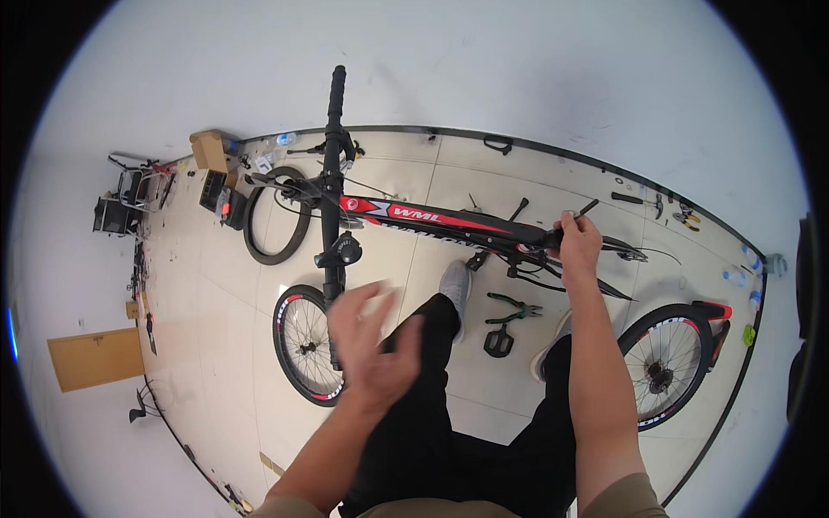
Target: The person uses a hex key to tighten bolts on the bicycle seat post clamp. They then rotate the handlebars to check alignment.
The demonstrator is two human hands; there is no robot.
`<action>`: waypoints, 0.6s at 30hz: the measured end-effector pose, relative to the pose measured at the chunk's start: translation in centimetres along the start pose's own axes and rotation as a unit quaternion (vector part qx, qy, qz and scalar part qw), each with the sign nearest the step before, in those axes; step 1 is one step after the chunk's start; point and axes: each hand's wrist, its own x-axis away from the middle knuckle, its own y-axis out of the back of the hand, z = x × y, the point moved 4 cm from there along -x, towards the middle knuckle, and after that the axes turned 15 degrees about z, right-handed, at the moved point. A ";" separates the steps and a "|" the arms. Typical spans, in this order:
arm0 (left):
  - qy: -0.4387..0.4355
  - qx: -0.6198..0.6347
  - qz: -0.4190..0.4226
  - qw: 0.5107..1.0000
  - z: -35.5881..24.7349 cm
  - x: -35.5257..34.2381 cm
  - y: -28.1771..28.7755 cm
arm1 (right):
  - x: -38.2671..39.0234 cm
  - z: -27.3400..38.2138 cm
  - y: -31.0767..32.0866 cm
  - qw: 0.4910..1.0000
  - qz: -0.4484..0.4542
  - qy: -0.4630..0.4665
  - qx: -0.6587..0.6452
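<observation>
The right hand (577, 240) grips the frame (471, 223) at its seat end, the rest stretching leftward. The left hand (373, 350), blurred, is spread and bare, the front wheel (306, 349) to its left. Below-left of the right hand lie pliers (521, 310) and a pedal (498, 343). The step looks like steadying the frame; next likely calls for a firm hold and the left hand's help.

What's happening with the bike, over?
Left grip: open, blurred, looks empty. Right grip: closed on bike frame, seat end. Pliers, pedal lying between shoes.
</observation>
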 end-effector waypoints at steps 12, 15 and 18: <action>0.401 0.316 0.064 0.857 11.3 10.2 -0.4 | 1.4 -1.1 -0.7 0.998 0.044 0.025 -0.031; 0.383 0.265 0.079 0.881 12.5 10.0 0.4 | 1.6 -1.8 0.1 0.996 0.053 0.068 -0.008; 0.372 0.221 0.095 0.897 12.9 9.8 2.3 | 3.9 -1.9 -0.5 0.982 -0.005 0.112 0.150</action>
